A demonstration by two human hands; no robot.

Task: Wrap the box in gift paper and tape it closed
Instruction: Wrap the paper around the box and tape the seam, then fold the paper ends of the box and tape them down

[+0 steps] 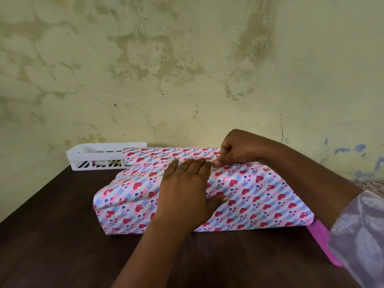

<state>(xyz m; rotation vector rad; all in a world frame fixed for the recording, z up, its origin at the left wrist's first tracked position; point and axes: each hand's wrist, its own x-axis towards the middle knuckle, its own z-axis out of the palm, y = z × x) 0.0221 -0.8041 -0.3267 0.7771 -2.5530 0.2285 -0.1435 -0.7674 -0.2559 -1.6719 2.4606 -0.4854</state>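
1. Nearest us, the left hand [184, 196] lies flat on the gift paper [255, 196], fingers straight and together, thumb spread toward the right; it presses the sheet down and wears a ring [181, 167].
2. We see the right hand [239, 149] just beyond it at the far upper edge of the parcel, fingers curled, thumb and fingertips pinching the paper's edge. Whether a strip of tape sits under that pinch, we cannot tell.
3. We cannot see the box itself: the heart-and-stripe paper covers it wholly. The parcel rests on the dark desk [52, 235], toward its far edge and right of centre.
4. A far flap of the paper stands behind both hands; where the two edges meet is hidden by the fingers.
5. At the parcel's near right corner, a pink object [321, 235] pokes out; the pale sleeve [361, 231] covers much of it, so we cannot make out what it is.
6. At the desk's far left edge stands a white basket [95, 155], touching the stained wall [187, 69]; its contents are partly hidden by the paper and too small to tell.
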